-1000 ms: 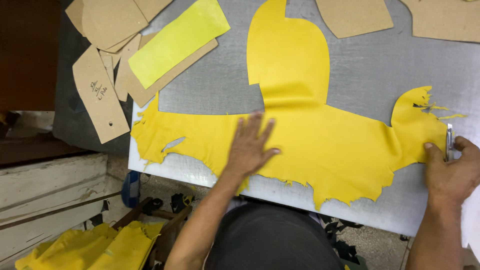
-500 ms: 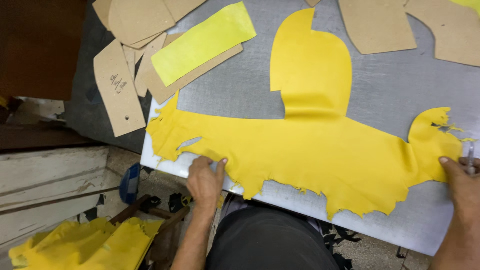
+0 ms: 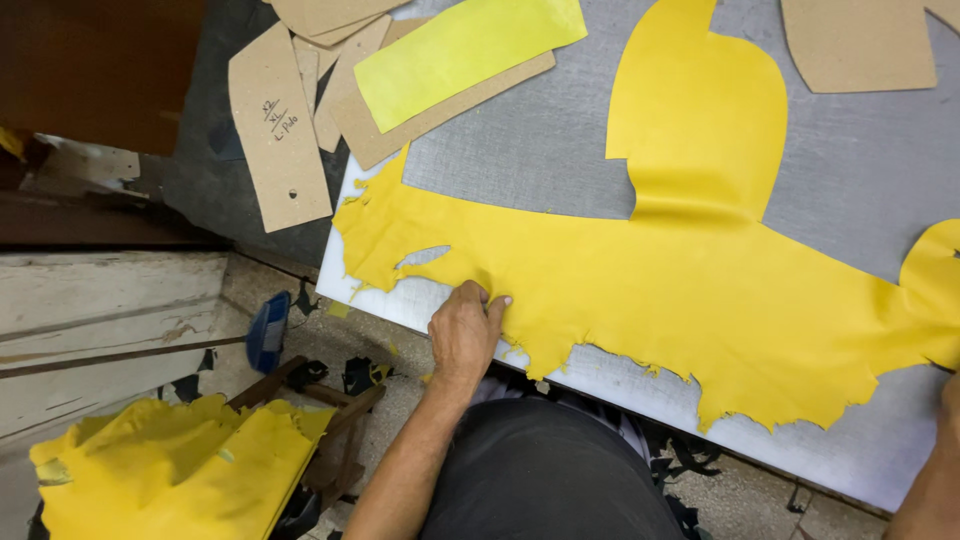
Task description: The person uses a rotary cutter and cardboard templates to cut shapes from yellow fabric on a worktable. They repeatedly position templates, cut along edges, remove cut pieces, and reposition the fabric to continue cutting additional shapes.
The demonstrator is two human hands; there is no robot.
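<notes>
A large ragged-edged yellow leather sheet [image 3: 680, 290] lies spread on a grey cutting board [image 3: 540, 150]. My left hand [image 3: 465, 332] is at the sheet's near edge, towards its left end, with fingers and thumb pinched on the leather just right of a small slit. Only a sliver of my right hand [image 3: 950, 395] shows at the right border of the view, beside the sheet's right end. Its fingers are cut off by the frame, and I see no tool in it.
Brown cardboard patterns [image 3: 275, 130] are heaped at the board's far left, with a pale yellow strip [image 3: 465, 50] on one. Another cardboard piece [image 3: 855, 40] lies at the far right. More yellow leather [image 3: 170, 470] is piled on the floor at lower left, near a blue object [image 3: 268, 330].
My left hand slid from flat on the middle of the sheet to its near left edge and pinched it. The view shifted, so my right hand has left most of the frame.
</notes>
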